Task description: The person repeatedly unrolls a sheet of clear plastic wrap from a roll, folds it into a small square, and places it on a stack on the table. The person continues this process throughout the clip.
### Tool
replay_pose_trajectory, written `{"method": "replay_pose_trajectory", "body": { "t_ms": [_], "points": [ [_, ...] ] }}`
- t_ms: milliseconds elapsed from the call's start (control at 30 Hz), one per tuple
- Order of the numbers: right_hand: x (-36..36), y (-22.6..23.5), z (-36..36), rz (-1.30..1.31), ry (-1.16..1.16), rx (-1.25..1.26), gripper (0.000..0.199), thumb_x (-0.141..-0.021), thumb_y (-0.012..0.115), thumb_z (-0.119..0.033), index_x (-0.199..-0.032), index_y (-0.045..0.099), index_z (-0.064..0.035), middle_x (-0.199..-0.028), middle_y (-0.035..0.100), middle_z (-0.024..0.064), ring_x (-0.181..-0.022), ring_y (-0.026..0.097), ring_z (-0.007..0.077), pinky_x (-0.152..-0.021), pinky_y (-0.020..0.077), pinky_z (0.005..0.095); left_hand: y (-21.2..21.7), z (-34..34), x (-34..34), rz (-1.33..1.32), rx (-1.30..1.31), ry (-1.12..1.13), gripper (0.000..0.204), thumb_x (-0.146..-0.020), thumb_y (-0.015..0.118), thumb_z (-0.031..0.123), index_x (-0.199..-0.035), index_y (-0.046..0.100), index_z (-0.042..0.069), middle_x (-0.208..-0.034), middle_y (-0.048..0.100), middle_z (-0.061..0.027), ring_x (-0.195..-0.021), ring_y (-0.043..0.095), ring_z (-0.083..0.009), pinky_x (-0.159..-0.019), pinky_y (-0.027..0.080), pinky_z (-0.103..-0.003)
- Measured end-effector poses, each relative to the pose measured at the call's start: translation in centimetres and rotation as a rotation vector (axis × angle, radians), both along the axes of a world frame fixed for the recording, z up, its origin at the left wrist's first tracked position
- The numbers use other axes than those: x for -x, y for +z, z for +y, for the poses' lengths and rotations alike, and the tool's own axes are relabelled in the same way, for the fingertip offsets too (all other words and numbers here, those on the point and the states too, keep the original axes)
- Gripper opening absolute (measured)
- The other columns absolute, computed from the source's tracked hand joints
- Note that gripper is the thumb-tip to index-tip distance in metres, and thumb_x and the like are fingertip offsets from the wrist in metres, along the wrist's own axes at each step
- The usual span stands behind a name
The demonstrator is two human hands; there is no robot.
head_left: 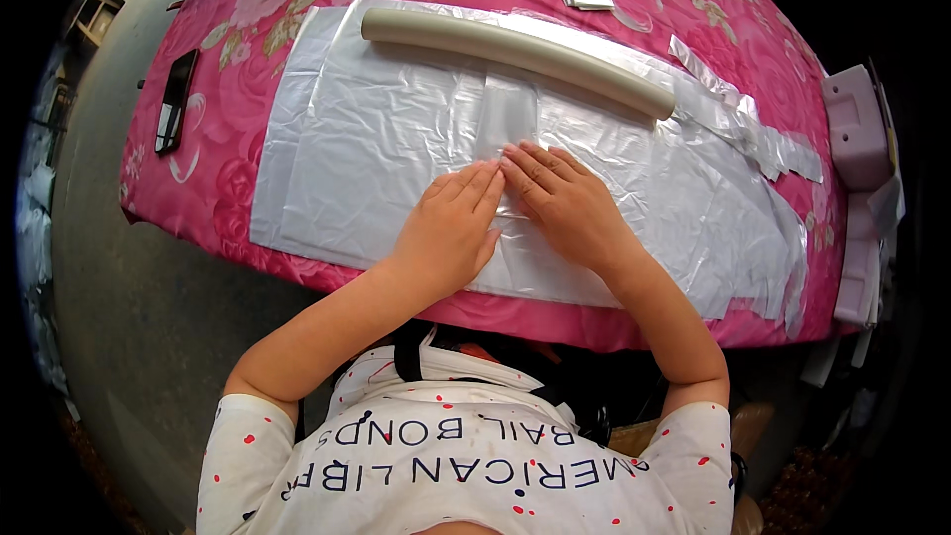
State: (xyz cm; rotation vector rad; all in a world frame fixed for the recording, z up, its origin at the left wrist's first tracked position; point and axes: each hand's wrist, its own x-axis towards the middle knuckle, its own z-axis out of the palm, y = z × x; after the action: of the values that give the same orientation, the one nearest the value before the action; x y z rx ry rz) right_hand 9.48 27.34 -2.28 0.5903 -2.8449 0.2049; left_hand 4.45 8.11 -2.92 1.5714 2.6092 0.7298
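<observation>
White shirt (436, 436); pink floral tablecloth (235, 183) (fingers (464, 183) on silvery sheets (386, 129)); grey floor (104, 238).

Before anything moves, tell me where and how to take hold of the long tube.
I'd grip the long tube near both ends, left hand at the left, right hand at the right, coming from the near side: it lies crosswise on the plastic sheet, its rounded near flank uncovered.
</observation>
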Motion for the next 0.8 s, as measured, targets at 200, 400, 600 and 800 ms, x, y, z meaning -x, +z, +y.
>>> {"method": "replay_pose_trajectory", "body": {
  "t_ms": [200,400,600,800],
  "points": [
    [0.4,0.1,0.4,-0.067,-0.031,0.103,0.040,-0.079,0.053,-0.011,-0.118,0.056,-0.0029,-0.127,0.053,0.0101,-0.120,0.048,0.0230,-0.102,0.0366,0.0377,0.0,0.4,1.2,0.136,-0.028,-0.039,0.052,-0.069,0.060,0.003,-0.118,0.049,-0.007,-0.119,0.054,-0.0176,-0.111,0.051,-0.0291,-0.090,0.042,-0.037],
    [0.8,-0.3,0.8,-0.039,-0.022,0.271,0.038,-0.071,0.056,0.001,-0.109,0.062,-0.0049,-0.117,0.060,0.0085,-0.109,0.055,0.0233,-0.093,0.0439,0.0354,-0.1,1.0,1.8,0.243,-0.066,-0.073,0.033,-0.071,0.058,0.003,-0.103,0.059,-0.004,-0.107,0.061,-0.0146,-0.097,0.059,-0.0254,-0.082,0.047,-0.035],
    [-1.8,-0.3,-0.5,0.067,0.070,0.378,0.029,-0.063,0.066,-0.005,-0.093,0.065,-0.0060,-0.090,0.065,0.0035,-0.082,0.062,0.0210,-0.070,0.0517,0.0308,0.1,-2.1,-0.1,0.183,-0.232,-0.238,0.029,-0.072,0.061,0.009,-0.100,0.062,0.000,-0.106,0.064,-0.0126,-0.096,0.062,-0.0237,-0.085,0.048,-0.036],
    [-4.4,-0.2,-1.7,-0.013,0.045,0.468,0.026,-0.066,0.066,-0.005,-0.093,0.066,-0.0075,-0.091,0.065,0.0043,-0.082,0.061,0.0212,-0.069,0.0512,0.0309,-0.5,-3.7,-0.4,0.097,-0.228,-0.269,0.034,-0.070,0.060,0.005,-0.103,0.062,0.001,-0.103,0.065,-0.0110,-0.095,0.063,-0.0231,-0.081,0.049,-0.036]
  ]
}}
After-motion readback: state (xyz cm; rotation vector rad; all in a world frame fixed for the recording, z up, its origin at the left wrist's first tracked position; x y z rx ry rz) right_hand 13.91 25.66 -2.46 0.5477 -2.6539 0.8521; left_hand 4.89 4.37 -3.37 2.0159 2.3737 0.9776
